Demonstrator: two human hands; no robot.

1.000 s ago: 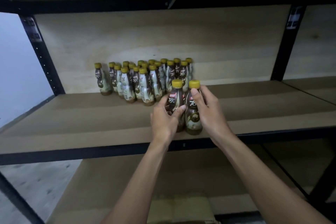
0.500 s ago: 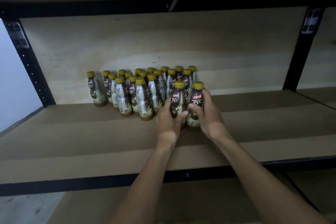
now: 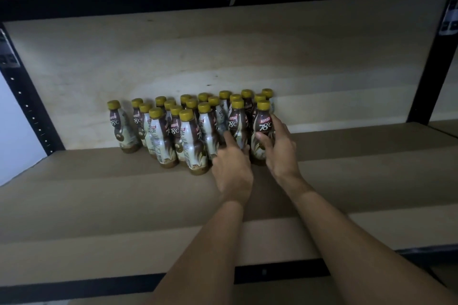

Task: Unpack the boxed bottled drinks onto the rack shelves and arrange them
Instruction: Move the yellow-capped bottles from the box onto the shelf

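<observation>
Nearest lies the black metal front rail (image 3: 280,273) edging the shelf board (image 3: 99,205), a matte brown fibreboard with faint lighter bands, and both bare forearms cross it. The left hand (image 3: 233,171) shows its back. Its index finger runs up the left flank of the left Kopiko bottle (image 3: 237,122) and its thumb tip tucks in at that bottle's lower right, so the two pinch the lower body in a narrow grip; the other fingers are hidden behind the hand. Just beside it, the right hand (image 3: 281,151) wraps the right Kopiko bottle (image 3: 264,126), thumb across the front below the "78°C" print and fingers curled round the far side, closed snugly on the waisted body. Both bottles stand upright on the board, side by side between the two thumbs, each with a glossy brown-and-cream sleeve and a round yellow cap.

To the left of the left index finger and beyond the fingertips stands the bottle cluster (image 3: 173,131). These are the same kind, upright and packed in rough rows, with one bottle a little apart at the far end. Behind them rises the back panel (image 3: 223,52) of pale, smooth plywood. A black perforated upright (image 3: 29,111) stands far left of the fingers and a second post (image 3: 431,64) far right
</observation>
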